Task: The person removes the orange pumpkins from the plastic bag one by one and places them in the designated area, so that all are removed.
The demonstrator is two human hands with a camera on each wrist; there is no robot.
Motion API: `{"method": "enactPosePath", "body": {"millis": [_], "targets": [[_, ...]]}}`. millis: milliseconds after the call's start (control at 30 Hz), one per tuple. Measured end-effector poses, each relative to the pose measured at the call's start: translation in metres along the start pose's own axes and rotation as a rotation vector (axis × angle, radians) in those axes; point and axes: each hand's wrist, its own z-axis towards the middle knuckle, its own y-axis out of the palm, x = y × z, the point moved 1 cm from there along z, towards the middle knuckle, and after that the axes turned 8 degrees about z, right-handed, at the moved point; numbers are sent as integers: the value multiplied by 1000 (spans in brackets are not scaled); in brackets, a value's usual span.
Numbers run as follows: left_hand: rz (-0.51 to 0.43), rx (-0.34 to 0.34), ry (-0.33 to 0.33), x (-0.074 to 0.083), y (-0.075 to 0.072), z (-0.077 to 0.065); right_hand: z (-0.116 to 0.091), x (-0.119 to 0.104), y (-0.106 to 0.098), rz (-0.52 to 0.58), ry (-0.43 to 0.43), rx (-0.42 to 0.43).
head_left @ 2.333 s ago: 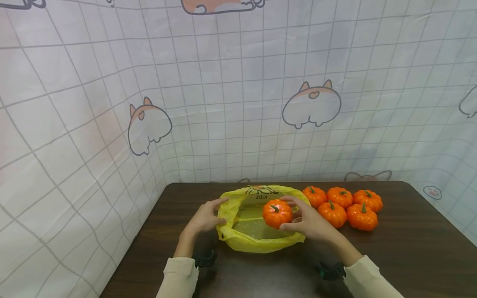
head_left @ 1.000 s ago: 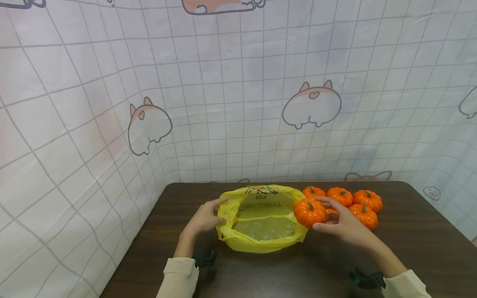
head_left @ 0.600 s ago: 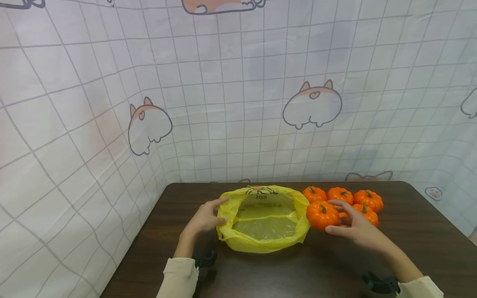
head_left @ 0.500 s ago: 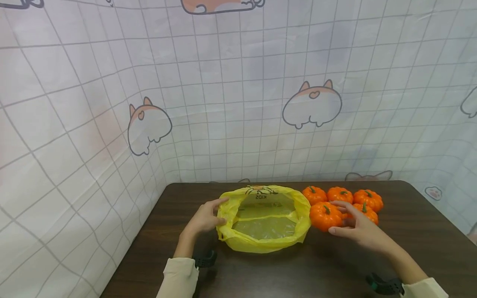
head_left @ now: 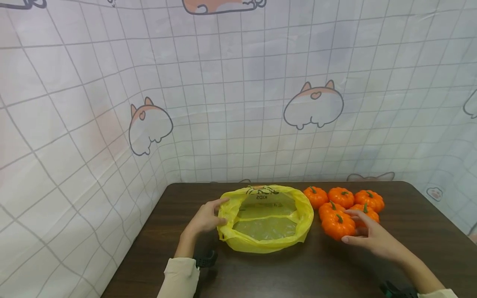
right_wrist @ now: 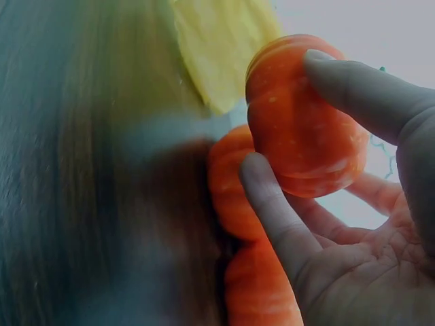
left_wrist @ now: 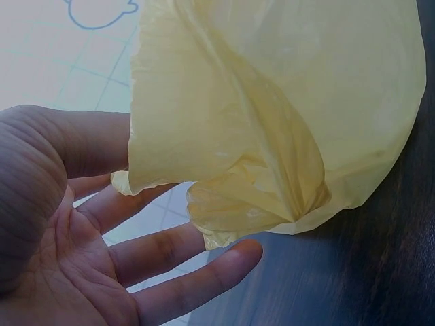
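A yellow plastic bag [head_left: 266,246] stands with its mouth wide open on the table. My left hand [head_left: 204,218] holds the bag's left rim. In the left wrist view, the thumb and index fingertips go behind the yellow film [left_wrist: 183,102] and are hidden, while other fingers of the left hand [left_wrist: 102,231] stretch out below. To the bag's right, my right hand [head_left: 376,238] grips a small orange pumpkin [head_left: 338,224] with a green stem. The right wrist view has this pumpkin [right_wrist: 299,122] between thumb and fingers, raised off the table.
Several other small pumpkins [head_left: 340,197] are clustered right of the bag at the back of the dark wooden table [head_left: 261,275]. The held one partly covers the nearest pumpkin [head_left: 329,207]. A white gridded cloth [head_left: 246,124] with cartoon animals hangs behind and at the sides.
My right hand has carried the pumpkin from over the bag's mouth rightward and toward me, beside the other pumpkins. My left hand has stayed at the bag's rim.
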Motion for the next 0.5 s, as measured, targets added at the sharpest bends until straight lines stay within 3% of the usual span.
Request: {"method": "enactPosePath", "body": {"millis": [367, 500], "targets": [[1, 3, -16, 1, 0, -1, -10, 7, -8, 17, 79, -49], [-7, 0, -17, 2, 0, -1, -12, 11, -10, 9, 72, -61]]}}
